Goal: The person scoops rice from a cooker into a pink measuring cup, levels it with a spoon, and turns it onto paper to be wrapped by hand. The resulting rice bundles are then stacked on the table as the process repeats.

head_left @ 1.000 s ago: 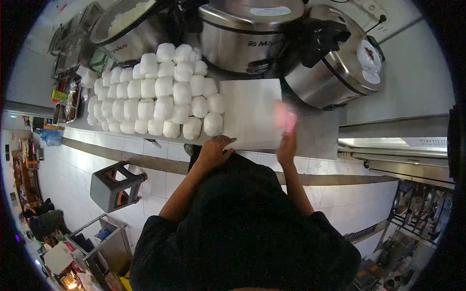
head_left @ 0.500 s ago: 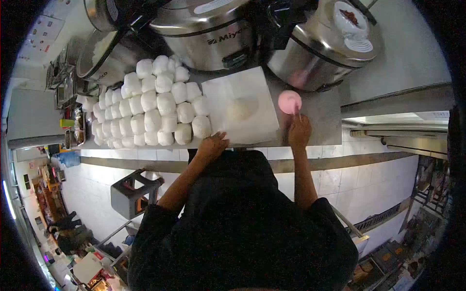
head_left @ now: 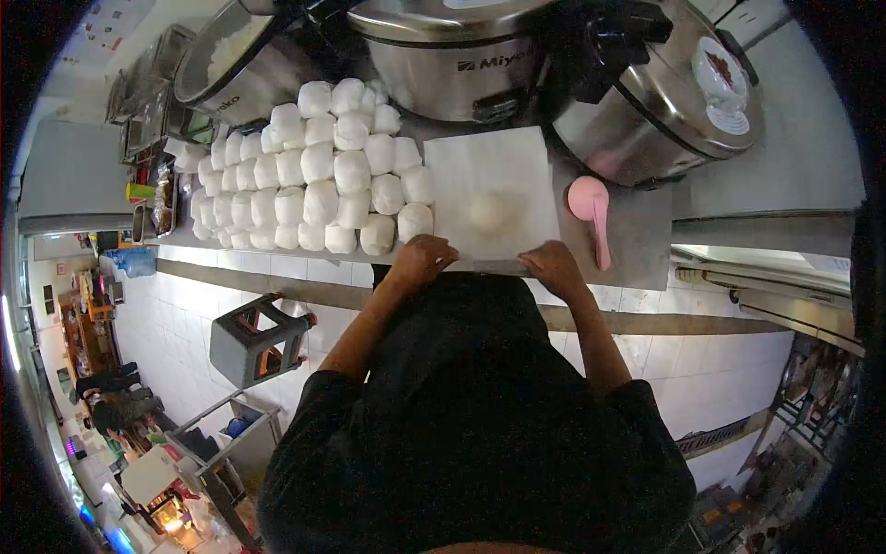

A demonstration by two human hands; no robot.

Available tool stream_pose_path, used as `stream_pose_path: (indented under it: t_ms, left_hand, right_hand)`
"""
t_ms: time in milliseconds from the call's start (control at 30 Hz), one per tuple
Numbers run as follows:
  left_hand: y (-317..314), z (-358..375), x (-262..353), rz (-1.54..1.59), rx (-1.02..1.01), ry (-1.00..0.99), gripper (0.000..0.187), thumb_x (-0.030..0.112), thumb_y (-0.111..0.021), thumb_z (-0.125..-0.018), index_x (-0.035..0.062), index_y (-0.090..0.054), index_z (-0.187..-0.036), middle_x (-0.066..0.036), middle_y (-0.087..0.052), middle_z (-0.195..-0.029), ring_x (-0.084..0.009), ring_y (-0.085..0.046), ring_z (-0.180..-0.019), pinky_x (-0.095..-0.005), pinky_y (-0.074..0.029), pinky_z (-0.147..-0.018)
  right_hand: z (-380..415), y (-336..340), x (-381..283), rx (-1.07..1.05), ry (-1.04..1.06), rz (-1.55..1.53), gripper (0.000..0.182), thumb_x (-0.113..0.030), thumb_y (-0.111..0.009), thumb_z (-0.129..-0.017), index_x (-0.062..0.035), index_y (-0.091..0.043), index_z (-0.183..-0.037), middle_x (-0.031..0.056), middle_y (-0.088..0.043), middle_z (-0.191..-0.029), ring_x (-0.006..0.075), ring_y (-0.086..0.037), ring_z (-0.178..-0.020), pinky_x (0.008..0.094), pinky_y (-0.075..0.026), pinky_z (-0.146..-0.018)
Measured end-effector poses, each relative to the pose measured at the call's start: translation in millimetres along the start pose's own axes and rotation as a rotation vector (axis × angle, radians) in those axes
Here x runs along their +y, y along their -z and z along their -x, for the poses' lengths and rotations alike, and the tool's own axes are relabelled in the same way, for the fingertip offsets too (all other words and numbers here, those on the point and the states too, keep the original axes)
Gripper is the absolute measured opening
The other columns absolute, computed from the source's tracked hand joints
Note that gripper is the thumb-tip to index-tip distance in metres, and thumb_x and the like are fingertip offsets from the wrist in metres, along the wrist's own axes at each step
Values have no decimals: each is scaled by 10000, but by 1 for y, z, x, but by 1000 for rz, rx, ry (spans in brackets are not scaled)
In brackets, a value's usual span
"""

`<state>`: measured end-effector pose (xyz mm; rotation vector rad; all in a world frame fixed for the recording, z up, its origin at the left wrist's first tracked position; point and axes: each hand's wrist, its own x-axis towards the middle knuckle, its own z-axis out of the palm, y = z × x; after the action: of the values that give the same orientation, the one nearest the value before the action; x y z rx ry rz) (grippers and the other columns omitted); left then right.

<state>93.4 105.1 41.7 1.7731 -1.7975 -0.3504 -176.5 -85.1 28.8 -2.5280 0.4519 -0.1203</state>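
Nearest the camera, the person's dark-clothed torso fills the lower centre of the view. Both forearms extend to the near edge of the steel counter (head_left: pixel 637 242). The left hand (head_left: pixel 420 258) and the right hand (head_left: pixel 551 265) rest on the near edge of a white paper sheet (head_left: pixel 494 171), one at each near corner, fingers curled over the edge; whether they pinch the paper or merely press on it cannot be told. A rounded mound of white rice (head_left: pixel 486 210) lies near the middle of the sheet, apart from both hands. To the right of the sheet, a pink scoop (head_left: pixel 592 214) lies on the counter, untouched. To the left, touching the sheet's edge, stands a block of white wrapped parcels (head_left: pixel 305 180) in rows. Farther back stand three steel rice cookers: a lidded one on the right (head_left: pixel 664 88), one in the centre (head_left: pixel 452 51), and an open one on the left (head_left: pixel 226 60) showing rice.
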Motion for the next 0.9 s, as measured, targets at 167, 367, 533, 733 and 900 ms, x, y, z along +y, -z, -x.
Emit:
stream_pose_path:
  t_ms: [167,367,533,733,900]
  left_hand:
    - [9,-31,-1,-238,-97,286,134,228,-608,-908,118,-685,-911,-82,-685,-890,-280,-650,-868,-427,-497,-791]
    - [19,-101,5,-406,160,242,262,298,-568,-925,146,-654,-1121,-95,-635,-1116,-307,-577,-1084,-459,-451,-892]
    - [-64,-41,25,-361,-199,-145,648,408,-640,-843,190,-430,-1417,-156,-392,-1428,-398,-390,-1286,-568,-322,-1074]
    - [-60,-46,22,-267,-149,-51,710,349,-664,-820,246,-373,-1460,-137,-344,-1463,-439,-331,-1327,-577,-332,-1074]
    - [-53,-57,11,-168,-170,-18,650,315,-661,-824,310,-424,-1430,-105,-367,-1444,-436,-356,-1301,-580,-350,-1057]
  right_hand:
    - [-22,-1,0,353,-276,-151,244,-287,-589,-899,-74,-700,-945,158,-691,-918,350,-653,-829,444,-501,-747]
    - [-93,-1,42,305,-353,100,279,-301,-762,-735,-78,-687,-885,138,-678,-884,351,-641,-871,443,-502,-788]
    - [-153,-1,62,224,-221,224,286,-251,-790,-716,-112,-656,-927,122,-634,-1064,310,-605,-998,414,-498,-837]
    - [-160,3,64,105,-233,216,276,-246,-754,-756,-103,-638,-961,127,-668,-959,308,-646,-919,421,-509,-799]
    - [-131,13,21,412,-148,-281,111,-199,-637,-827,-103,-669,-873,115,-687,-971,278,-658,-894,417,-518,-768]
